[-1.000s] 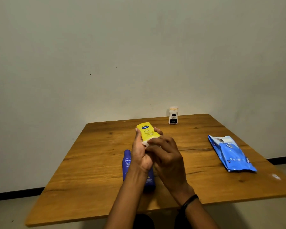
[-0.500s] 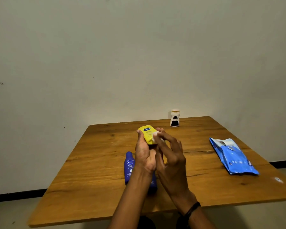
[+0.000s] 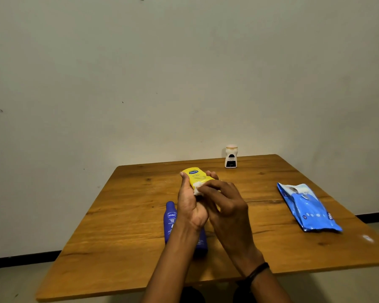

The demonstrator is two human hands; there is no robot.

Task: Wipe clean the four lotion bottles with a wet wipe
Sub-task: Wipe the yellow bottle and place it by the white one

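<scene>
My left hand [image 3: 189,204] grips a yellow lotion bottle [image 3: 196,174] above the middle of the table, its top end pointing away from me. My right hand [image 3: 224,204] presses a small white wet wipe [image 3: 198,189] against the bottle's front, just below the label. A dark blue lotion bottle [image 3: 170,219] lies flat on the table under my left forearm, partly hidden by it. A small white bottle [image 3: 230,157] with a black label stands upright at the table's far edge. No fourth bottle shows.
A blue pack of wet wipes [image 3: 309,208] lies on the right side of the wooden table [image 3: 118,226], its flap end away from me. A plain wall stands right behind the table's far edge. A small pale spot [image 3: 367,238] sits near the right front corner.
My right hand has slid the wipe from the bottle's upper part back down toward my left palm. The view has tilted slightly, and the bottle stays in my left hand.
</scene>
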